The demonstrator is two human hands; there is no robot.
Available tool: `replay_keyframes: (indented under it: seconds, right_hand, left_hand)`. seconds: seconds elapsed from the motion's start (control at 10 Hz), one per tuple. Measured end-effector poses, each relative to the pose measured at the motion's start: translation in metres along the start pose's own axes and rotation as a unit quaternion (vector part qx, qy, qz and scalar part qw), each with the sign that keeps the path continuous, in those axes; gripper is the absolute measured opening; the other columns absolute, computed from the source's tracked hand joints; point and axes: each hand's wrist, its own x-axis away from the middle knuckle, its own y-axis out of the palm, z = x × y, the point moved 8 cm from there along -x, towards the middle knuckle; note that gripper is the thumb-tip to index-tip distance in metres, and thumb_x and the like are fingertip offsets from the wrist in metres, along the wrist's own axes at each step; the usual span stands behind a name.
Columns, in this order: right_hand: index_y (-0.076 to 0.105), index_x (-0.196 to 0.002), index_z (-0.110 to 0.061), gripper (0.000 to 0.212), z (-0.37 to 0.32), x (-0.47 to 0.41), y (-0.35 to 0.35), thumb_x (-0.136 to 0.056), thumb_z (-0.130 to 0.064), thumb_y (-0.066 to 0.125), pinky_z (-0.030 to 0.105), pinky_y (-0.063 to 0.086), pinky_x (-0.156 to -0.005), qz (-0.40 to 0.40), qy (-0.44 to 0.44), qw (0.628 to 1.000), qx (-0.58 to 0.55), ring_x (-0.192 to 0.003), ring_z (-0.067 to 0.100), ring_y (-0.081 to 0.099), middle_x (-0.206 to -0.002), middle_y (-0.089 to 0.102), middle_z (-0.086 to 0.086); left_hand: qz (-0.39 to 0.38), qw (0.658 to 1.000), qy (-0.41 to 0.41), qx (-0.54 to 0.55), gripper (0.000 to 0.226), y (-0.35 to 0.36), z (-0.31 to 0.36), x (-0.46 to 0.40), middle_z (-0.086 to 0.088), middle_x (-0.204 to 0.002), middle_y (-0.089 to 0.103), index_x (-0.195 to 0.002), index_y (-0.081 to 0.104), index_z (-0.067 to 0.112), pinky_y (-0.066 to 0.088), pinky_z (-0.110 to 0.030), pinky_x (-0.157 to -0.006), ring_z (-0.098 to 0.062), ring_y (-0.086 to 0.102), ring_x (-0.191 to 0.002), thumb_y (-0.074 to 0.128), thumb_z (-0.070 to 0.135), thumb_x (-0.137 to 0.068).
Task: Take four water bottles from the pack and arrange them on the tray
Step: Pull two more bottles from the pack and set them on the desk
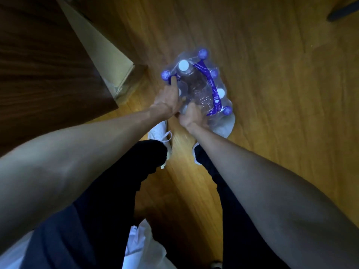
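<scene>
A shrink-wrapped pack of water bottles (217, 82) stands on the wooden floor just beyond my feet, with purple handle straps and purple and white caps showing. A clear bottle with a white cap (191, 82) leans out of the pack's top. My left hand (169, 100) presses on the pack's near left side, its fingers by a purple cap. My right hand (191, 115) is closed around the lower end of that clear bottle. No tray is in view.
A dark wooden piece of furniture (44, 65) fills the left side, with a pale cardboard panel (101, 49) leaning against it. My white shoes (159, 133) and dark trousers are below the pack. A white plastic bag (143, 247) hangs near my waist.
</scene>
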Motion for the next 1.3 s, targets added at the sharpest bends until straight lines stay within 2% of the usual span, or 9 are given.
replay_keyframes:
  seconds: [0.1,0.2,0.4,0.6,0.8,1.0,1.1,1.2,1.3]
  right_hand:
    - [0.044,-0.131,-0.004,0.037,0.000,-0.016,0.006,-0.097,-0.014,0.054,0.044,0.052,-0.088,0.035,-0.005,0.999,0.030,-0.117,0.040,0.063,-0.125,0.065,0.020]
    - [0.052,-0.124,-0.002,0.029,0.000,-0.015,0.010,-0.096,-0.001,0.043,0.044,0.052,-0.084,0.065,-0.028,0.996,0.060,-0.109,0.041,0.067,-0.117,0.068,0.023]
    - [0.057,-0.123,-0.002,0.031,0.003,0.031,-0.028,-0.099,-0.021,0.050,0.043,0.053,-0.079,0.096,-0.026,0.994,-0.041,-0.104,0.043,0.066,-0.110,0.068,0.025]
    - [0.051,-0.136,-0.008,0.044,-0.003,0.143,-0.100,-0.098,-0.031,0.053,0.041,0.051,-0.075,0.121,-0.047,0.989,-0.068,-0.098,0.042,0.065,-0.102,0.069,0.024]
    - [0.052,-0.140,-0.013,0.049,-0.021,0.290,-0.173,-0.096,-0.032,0.056,0.033,0.043,-0.064,0.158,-0.083,0.983,-0.042,-0.092,0.036,0.068,-0.100,0.072,0.018]
    - [0.057,-0.130,-0.026,0.049,-0.035,0.407,-0.241,-0.084,-0.045,0.057,0.037,0.059,-0.070,0.186,-0.129,0.973,-0.045,-0.083,0.031,0.069,-0.088,0.072,0.007]
    - [0.055,-0.119,-0.038,0.044,-0.036,0.438,-0.264,-0.081,-0.060,0.052,0.034,0.061,-0.068,0.188,-0.165,0.968,0.023,-0.075,0.015,0.068,-0.084,0.068,-0.010]
    - [0.055,-0.111,-0.043,0.041,-0.061,0.474,-0.297,-0.079,-0.069,0.051,0.028,0.058,-0.060,0.205,-0.234,0.944,0.109,-0.068,0.008,0.066,-0.075,0.065,-0.017]
    - [0.054,-0.113,-0.046,0.047,-0.090,0.512,-0.311,-0.078,-0.077,0.046,0.024,0.057,-0.058,0.192,-0.268,0.936,0.127,-0.065,0.006,0.065,-0.074,0.064,-0.022]
  left_hand:
    - [0.034,0.999,-0.020,-0.005,0.053,0.006,0.005,-0.015,-0.024,-0.125,0.060,-0.139,0.035,0.007,0.048,-0.047,-0.087,-0.044,0.061,-0.114,0.058,0.027,-0.096]
    - [0.039,0.999,-0.032,0.007,0.048,0.010,0.004,-0.018,-0.022,-0.125,0.061,-0.138,0.036,0.006,0.048,-0.047,-0.088,-0.043,0.061,-0.115,0.057,0.018,-0.096]
    - [0.049,0.997,-0.029,0.052,0.048,-0.017,0.013,0.030,-0.026,-0.116,0.064,-0.133,0.037,0.002,0.044,-0.045,-0.078,-0.047,0.061,-0.109,0.056,0.020,-0.093]
    - [0.058,0.996,0.003,0.068,0.048,-0.085,0.043,0.142,-0.027,-0.106,0.066,-0.133,0.038,0.004,0.047,-0.046,-0.077,-0.050,0.062,-0.100,0.056,0.021,-0.091]
    - [0.078,0.990,0.001,0.117,0.021,-0.181,0.076,0.300,-0.011,-0.081,0.056,-0.099,0.040,0.010,0.037,-0.037,-0.060,-0.034,0.055,-0.073,0.056,0.020,-0.089]
    - [0.150,0.973,0.011,0.173,0.028,-0.255,0.094,0.440,-0.011,-0.073,0.061,-0.092,0.040,0.012,0.043,-0.039,-0.056,-0.034,0.050,-0.062,0.060,0.029,-0.081]
    - [0.195,0.957,0.002,0.216,0.031,-0.289,0.095,0.502,-0.010,-0.073,0.062,-0.088,0.038,0.016,0.045,-0.040,-0.056,-0.032,0.047,-0.060,0.062,0.032,-0.078]
    - [0.250,0.932,0.002,0.262,0.032,-0.318,0.093,0.560,-0.002,-0.063,0.054,-0.083,0.036,0.020,0.035,-0.034,-0.049,-0.023,0.039,-0.054,0.065,0.033,-0.077]
    - [0.280,0.914,-0.008,0.294,0.035,-0.333,0.080,0.609,-0.003,-0.061,0.054,-0.079,0.036,0.020,0.035,-0.037,-0.051,-0.027,0.038,-0.057,0.066,0.039,-0.074]
